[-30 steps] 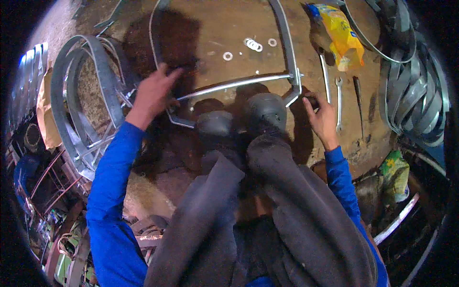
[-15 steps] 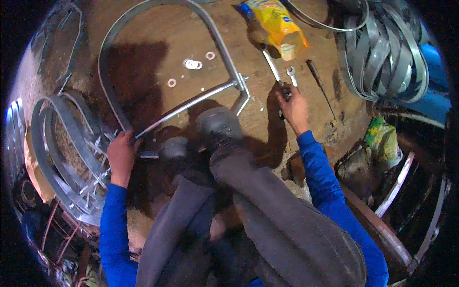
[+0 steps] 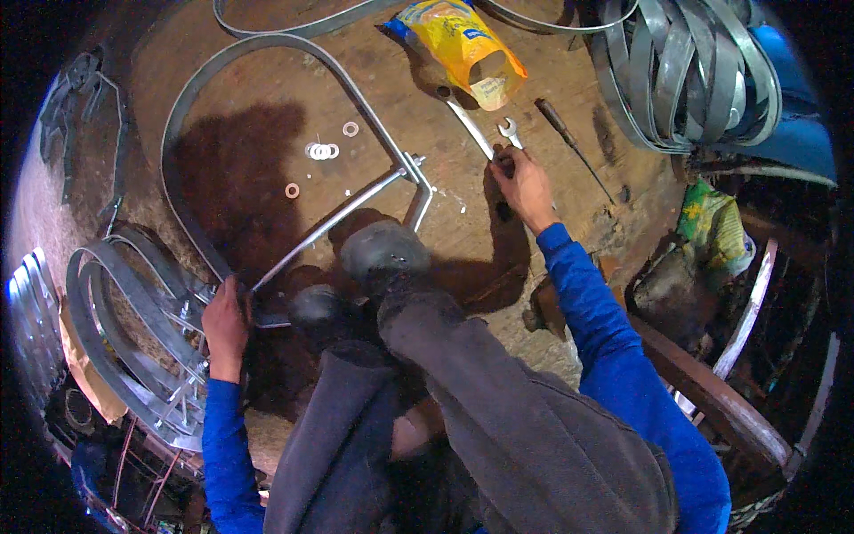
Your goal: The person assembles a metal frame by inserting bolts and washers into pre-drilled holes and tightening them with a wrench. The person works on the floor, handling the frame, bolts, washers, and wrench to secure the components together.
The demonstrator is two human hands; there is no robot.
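Above open floor (image 3: 416,116), right hand (image 3: 527,191) overlaps wrench (image 3: 514,139), grip unclear; left hand (image 3: 225,331) clasps metal band (image 3: 166,151) by its edge.

Looked like metalwkg workshop: open-end spanner (image 3: 512,135), dark-handled pointed tool (image 3: 569,140) & loose washers (image 3: 324,151) lay about; bundle of metal hoops (image 3: 673,76) sat on R, more bent strips (image 3: 147,307) stacked over on L.

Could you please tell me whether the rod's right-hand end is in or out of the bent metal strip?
In: the rod meets the bent metal strip there, and its tip pokes out beyond.
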